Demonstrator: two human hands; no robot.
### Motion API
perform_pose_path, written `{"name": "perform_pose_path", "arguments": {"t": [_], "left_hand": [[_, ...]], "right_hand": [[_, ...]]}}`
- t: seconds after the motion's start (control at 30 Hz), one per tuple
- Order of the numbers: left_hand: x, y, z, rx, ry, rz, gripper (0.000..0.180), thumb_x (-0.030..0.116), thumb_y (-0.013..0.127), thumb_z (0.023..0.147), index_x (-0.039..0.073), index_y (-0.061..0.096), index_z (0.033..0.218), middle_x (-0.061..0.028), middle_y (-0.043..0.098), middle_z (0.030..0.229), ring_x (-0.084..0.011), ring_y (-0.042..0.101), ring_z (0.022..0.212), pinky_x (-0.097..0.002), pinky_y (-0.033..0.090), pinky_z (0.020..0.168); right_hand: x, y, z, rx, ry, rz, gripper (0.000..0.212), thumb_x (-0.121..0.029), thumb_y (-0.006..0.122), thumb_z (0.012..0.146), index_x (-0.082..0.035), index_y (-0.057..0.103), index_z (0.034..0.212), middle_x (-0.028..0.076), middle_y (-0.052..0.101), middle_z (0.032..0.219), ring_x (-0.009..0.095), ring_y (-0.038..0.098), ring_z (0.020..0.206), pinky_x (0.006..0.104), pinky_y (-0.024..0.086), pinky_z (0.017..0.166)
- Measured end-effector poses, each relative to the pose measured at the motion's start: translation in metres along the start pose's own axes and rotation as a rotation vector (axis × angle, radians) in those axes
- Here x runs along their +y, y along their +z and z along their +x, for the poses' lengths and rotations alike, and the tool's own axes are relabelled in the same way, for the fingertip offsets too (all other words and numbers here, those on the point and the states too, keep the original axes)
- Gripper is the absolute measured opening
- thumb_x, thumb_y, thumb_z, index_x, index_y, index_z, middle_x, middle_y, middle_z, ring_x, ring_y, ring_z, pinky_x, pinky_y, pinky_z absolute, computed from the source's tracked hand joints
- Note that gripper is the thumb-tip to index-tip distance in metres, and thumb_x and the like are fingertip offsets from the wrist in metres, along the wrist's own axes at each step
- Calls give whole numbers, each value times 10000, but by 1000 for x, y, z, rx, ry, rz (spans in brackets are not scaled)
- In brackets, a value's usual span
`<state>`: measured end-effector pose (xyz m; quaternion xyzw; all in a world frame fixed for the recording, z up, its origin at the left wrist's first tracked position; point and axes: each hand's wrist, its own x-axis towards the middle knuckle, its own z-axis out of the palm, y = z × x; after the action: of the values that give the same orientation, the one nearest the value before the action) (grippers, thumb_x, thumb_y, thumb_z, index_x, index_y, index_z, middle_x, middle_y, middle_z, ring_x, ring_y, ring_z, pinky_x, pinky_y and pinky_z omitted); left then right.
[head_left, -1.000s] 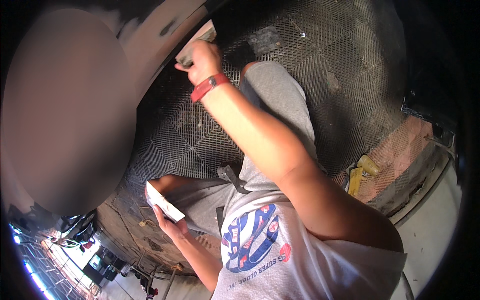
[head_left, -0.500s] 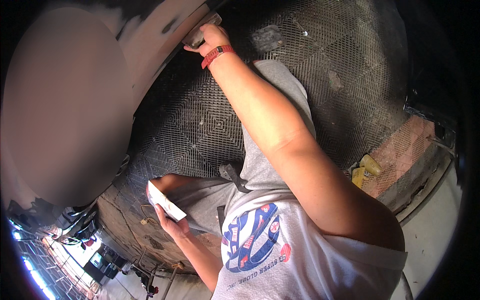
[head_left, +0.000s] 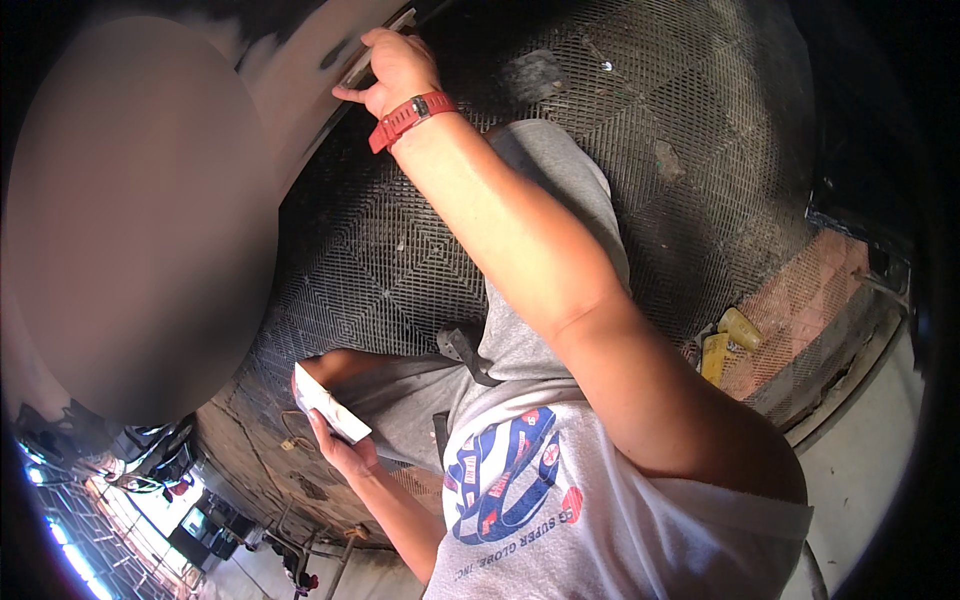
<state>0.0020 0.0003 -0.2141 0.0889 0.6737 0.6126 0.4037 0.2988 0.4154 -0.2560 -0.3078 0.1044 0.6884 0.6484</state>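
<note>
My right hand [head_left: 398,75], with a red watch [head_left: 412,118] on its wrist, reaches to the far left. Its fingers are closed on a thin flat piece [head_left: 403,20], seen nearly edge-on against the lower edge of a curved, patchy brown-grey body panel [head_left: 290,85]. The hand covers most of that piece, so its exact kind is unclear. Low on the left, beside my bent knee, my left hand [head_left: 345,452] grips a white rectangular board [head_left: 328,400] by its near side. The board is tilted, well apart from the panel.
Dark ribbed rubber matting [head_left: 400,240] covers the floor around my legs. Toward the right lie a yellowish cup [head_left: 740,328] and a yellow container [head_left: 714,358] near reddish tiles [head_left: 800,300]. A grey flat scrap [head_left: 535,75] rests on the mat beyond my right arm.
My right hand has moved left and slightly up along the panel's edge, turning the flat piece from face-on to nearly edge-on. The left hand and white board stay in place.
</note>
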Motion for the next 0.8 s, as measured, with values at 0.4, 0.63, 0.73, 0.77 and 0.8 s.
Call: {"name": "perform_pose_path", "arguments": {"t": [0.4,0.63,0.73,0.77,0.8], "left_hand": [[12,47,-8,-207,-64,-77,436,281,616,1064,9,583,1403,-87,717,1252,-201,697,1121,-353,556,995],[15,135,-2,-508,-292,151,412,206,632,1033,-7,583,1382,-95,730,1166,-166,729,947,-294,602,846],[18,129,10,-678,-218,-126,380,225,640,1033,-30,613,1312,-107,738,1106,-167,727,911,-293,602,797],[25,132,16,-641,-208,-171,353,222,634,1040,-40,628,1277,-116,740,1085,-167,728,914,-304,604,800],[33,136,20,-605,-196,-216,331,219,627,1047,-49,643,1241,-125,743,1064,-167,730,918,-315,607,802]], "right_hand": [[19,-77,-117,-371,115,-274,320,-82,676,995,22,617,1292,127,734,1148,202,731,1046,376,596,940],[-1,-137,-163,-666,625,-485,403,-50,759,955,-34,575,1313,43,681,1180,125,650,1114,316,535,1016],[-3,-147,-161,-701,536,-768,377,-54,768,939,-46,579,1266,30,673,1104,93,621,1072,280,515,961],[-7,-143,-158,-719,461,-877,359,-57,767,937,-48,579,1243,27,672,1086,91,621,1057,280,519,934],[-17,-133,-152,-801,389,-1111,273,-49,742,929,-52,570,1141,11,661,1040,81,616,1028,300,515,862]]}}
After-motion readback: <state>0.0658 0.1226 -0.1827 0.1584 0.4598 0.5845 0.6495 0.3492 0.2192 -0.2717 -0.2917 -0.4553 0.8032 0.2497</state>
